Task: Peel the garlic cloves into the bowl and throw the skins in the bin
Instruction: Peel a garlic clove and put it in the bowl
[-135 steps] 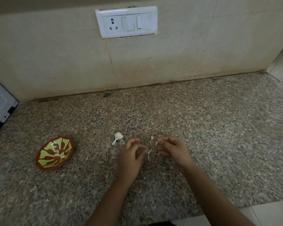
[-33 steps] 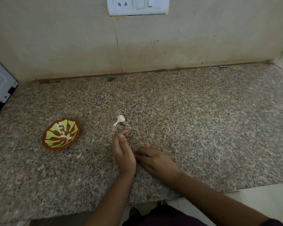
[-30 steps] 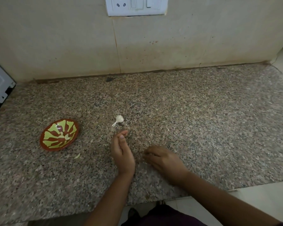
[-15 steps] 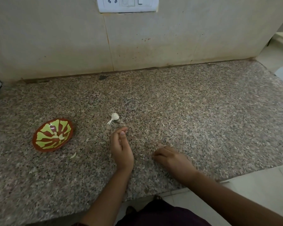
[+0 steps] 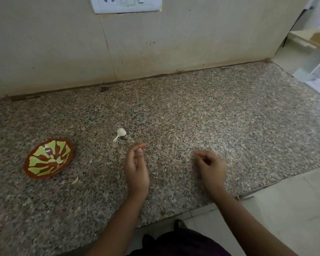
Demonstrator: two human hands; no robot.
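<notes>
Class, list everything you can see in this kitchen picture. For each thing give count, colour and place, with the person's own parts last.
countertop: one, speckled brown granite, centre
wall: one, beige tiles, behind the countertop
switch plate: one, white, top of wall
bowl: one, red-brown with yellow-green pattern, countertop left
peeled cloves: a few, pale, inside the bowl
garlic piece: one, white, beyond the left hand
skin scrap: one, pale, beside the bowl
floor: pale tiles, lower right
left hand: one, fingers curled, centre
right hand: one, fingers curled, right of centre
</notes>
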